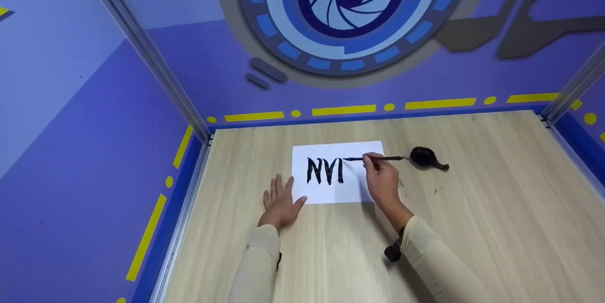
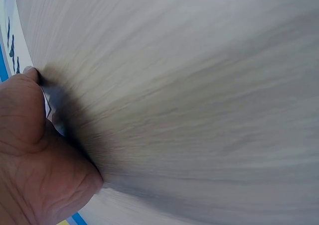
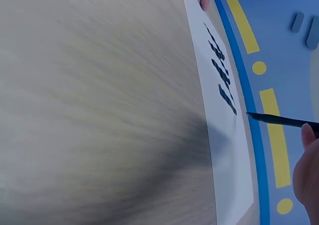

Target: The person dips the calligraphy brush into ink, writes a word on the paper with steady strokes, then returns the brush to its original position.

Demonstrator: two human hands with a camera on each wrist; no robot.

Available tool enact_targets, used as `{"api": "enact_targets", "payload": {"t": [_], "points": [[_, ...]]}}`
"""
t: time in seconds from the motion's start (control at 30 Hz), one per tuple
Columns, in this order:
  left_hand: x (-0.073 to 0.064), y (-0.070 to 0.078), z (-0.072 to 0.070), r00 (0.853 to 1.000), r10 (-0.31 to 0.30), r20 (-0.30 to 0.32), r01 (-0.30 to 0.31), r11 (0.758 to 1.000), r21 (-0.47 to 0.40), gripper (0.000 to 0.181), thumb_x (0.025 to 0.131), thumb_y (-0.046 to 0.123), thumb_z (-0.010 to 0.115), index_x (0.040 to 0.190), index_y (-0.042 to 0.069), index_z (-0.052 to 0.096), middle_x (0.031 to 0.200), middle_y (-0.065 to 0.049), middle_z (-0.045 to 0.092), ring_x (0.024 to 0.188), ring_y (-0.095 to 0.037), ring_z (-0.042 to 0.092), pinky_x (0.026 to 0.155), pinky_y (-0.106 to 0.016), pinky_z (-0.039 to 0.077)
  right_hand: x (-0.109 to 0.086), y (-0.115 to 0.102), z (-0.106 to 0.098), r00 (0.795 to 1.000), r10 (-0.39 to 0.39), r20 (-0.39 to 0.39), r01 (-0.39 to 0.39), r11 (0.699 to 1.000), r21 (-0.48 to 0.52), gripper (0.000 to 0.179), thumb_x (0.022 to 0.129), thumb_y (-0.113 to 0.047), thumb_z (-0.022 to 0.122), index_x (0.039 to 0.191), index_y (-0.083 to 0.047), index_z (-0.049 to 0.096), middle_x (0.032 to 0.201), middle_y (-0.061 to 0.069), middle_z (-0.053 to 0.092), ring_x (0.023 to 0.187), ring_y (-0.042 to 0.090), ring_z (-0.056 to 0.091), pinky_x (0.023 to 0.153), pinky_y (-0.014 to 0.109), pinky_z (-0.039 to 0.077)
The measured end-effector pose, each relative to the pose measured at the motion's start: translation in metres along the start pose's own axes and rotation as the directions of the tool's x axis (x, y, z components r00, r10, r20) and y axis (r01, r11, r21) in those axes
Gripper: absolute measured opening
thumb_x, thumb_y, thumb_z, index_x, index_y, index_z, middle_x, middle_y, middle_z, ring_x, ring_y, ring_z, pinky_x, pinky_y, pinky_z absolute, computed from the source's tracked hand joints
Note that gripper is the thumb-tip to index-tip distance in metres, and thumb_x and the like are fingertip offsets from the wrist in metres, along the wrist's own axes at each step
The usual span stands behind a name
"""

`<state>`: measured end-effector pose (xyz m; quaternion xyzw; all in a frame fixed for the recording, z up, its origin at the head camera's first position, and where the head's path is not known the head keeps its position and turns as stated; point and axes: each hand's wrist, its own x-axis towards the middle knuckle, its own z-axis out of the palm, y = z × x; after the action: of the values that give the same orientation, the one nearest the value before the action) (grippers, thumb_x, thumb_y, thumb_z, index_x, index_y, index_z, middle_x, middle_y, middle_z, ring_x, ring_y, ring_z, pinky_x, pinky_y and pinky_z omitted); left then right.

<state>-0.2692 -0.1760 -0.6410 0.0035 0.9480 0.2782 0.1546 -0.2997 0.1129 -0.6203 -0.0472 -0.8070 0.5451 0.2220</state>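
- White rectangular paper sheet (image 1: 339,193), laid flat on the pale wood-grain table (image 1: 326,255), and marked with bold black brush letters (image 1: 329,179), read roughly as N, V and I.
- And the slim black brush (image 1: 390,158): pinched between thumb and fingers of the right hand (image 1: 384,180), its tip held beside the top of the last stroke. In the right wrist view it seems to be raised off the paper; contact cannot be told for certain.
- The left hand (image 1: 282,206) is spread flat at the sheet's left edge, nothing gripped, the lower-left corner met by its thumb.
- Danger one: smudging! If the ink is wet, the letters could be smeared by a low sweep of the right hand.
- Danger two: slipping. Only the left side is steadied, so the sheet could be twisted by a hard, dragging stroke.
- Danger three: the round black dish with a spout-like end (image 1: 422,157), set close behind the brush's back end, could be nudged by a backward swing.
- Around it all, the table is enclosed by blue-purple printed panels (image 1: 189,57), trimmed with yellow dashes (image 1: 344,110) and joined by a grey metal post (image 1: 142,43).
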Motion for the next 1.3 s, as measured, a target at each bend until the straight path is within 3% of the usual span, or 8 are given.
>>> {"api": "enact_targets", "payload": {"t": [0.37, 0.67, 1.0, 1.3], "points": [[-0.001, 0.001, 0.001, 1.0, -0.005, -0.011, 0.005, 0.999, 0.044, 0.079, 0.11, 0.054, 0.049, 0.173, 0.021, 0.015, 0.182, -0.018, -0.01, 0.17, -0.039, -0.01, 0.135, -0.065, -0.005, 0.001, 0.006, 0.002, 0.999, 0.015, 0.03, -0.012, 0.997, -0.077, 0.02, 0.106, -0.022, 0.068, 0.116, -0.008, 0.079, 0.098, 0.01, 0.081, 0.09, 0.022, 0.073, 0.081, 0.033, 0.056], [0.0, 0.001, 0.002, 1.0, -0.012, -0.005, 0.012, 0.998, 0.065, 0.08, 0.11, 0.056, 0.048, 0.174, 0.022, 0.014, 0.182, -0.016, -0.011, 0.17, -0.037, -0.011, 0.136, -0.064, -0.005, 0.001, 0.01, -0.001, 0.995, 0.051, 0.085, -0.041, 0.993, -0.113, 0.026, 0.109, -0.023, 0.063, 0.123, -0.006, 0.076, 0.107, 0.014, 0.08, 0.098, 0.028, 0.072, 0.088, 0.044, 0.057], [-0.001, 0.003, 0.0, 1.0, -0.009, -0.001, 0.009, 1.0, 0.016, 0.079, 0.111, 0.05, 0.05, 0.173, 0.018, 0.014, 0.181, -0.017, -0.012, 0.17, -0.038, -0.014, 0.135, -0.064, -0.008, -0.003, 0.015, 0.002, 0.995, -0.097, 0.034, 0.101, 0.985, -0.137, 0.018, 0.105, -0.016, 0.068, 0.115, -0.005, 0.079, 0.108, 0.015, 0.082, 0.091, 0.029, 0.075, 0.085, 0.046, 0.06], [0.0, 0.0, 0.001, 1.0, -0.017, -0.011, 0.018, 0.999, 0.043, 0.08, 0.11, 0.055, 0.05, 0.174, 0.021, 0.015, 0.182, -0.016, -0.011, 0.17, -0.038, -0.012, 0.135, -0.064, -0.007, -0.003, 0.01, 0.004, 0.991, -0.108, 0.074, 0.116, 0.985, -0.128, 0.018, 0.106, -0.016, 0.067, 0.112, -0.002, 0.077, 0.107, 0.016, 0.082, 0.094, 0.031, 0.078, 0.086, 0.049, 0.062]]}}
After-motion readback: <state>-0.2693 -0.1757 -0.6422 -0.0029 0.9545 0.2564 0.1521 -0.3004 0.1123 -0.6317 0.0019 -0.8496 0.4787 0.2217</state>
